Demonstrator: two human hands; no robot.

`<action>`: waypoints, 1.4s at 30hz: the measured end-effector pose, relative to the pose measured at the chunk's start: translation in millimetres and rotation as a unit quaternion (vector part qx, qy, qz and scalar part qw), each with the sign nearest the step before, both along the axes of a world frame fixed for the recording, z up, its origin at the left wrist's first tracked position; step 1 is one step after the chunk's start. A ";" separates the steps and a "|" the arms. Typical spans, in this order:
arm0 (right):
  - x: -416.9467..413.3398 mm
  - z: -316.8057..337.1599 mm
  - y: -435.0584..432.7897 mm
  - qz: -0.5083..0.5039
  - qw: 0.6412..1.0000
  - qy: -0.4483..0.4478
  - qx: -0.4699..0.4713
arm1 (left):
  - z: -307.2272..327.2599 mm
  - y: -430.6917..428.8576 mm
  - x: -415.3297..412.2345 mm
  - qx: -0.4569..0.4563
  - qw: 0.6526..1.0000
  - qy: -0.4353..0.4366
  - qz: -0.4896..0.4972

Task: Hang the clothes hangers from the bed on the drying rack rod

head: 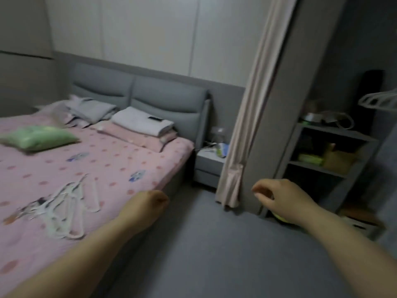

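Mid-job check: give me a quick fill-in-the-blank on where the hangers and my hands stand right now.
1. The pile of white hangers lies on a bedsheet whose colour is ____.
2. The left hand and the right hand both hold ____.
3. The ____ pillow lies farther up the bed than the hangers.
Missing words: pink; nothing; green.

The hangers (64, 208) on the bed (129, 160) are blurred and cannot be counted. The fingers of the left hand (150, 201) are hidden behind its knuckles.
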State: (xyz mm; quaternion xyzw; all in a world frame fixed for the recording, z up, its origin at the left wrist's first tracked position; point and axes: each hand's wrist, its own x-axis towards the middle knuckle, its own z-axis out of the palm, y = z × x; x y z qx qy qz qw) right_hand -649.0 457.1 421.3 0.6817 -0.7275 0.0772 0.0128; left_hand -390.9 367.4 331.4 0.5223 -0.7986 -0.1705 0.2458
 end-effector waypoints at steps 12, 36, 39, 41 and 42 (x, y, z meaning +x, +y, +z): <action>160.5 -163.9 -225.4 0.178 0.958 -0.102 0.198 | -145.6 -57.9 181.4 0.204 0.925 0.008 0.321; 364.9 -405.0 -482.4 0.159 0.917 -0.119 0.347 | -362.7 -281.4 357.0 0.348 0.846 -0.146 0.378; 400.2 -422.8 -507.4 0.169 0.919 -0.121 0.335 | -385.6 -286.8 383.6 0.365 0.852 -0.156 0.341; 419.5 -431.7 -523.7 0.187 0.919 -0.118 0.326 | -400.3 -286.3 395.7 0.372 0.856 -0.174 0.315; 427.6 -436.7 -531.1 0.199 0.919 -0.114 0.322 | -405.6 -287.0 400.0 0.369 0.860 -0.174 0.306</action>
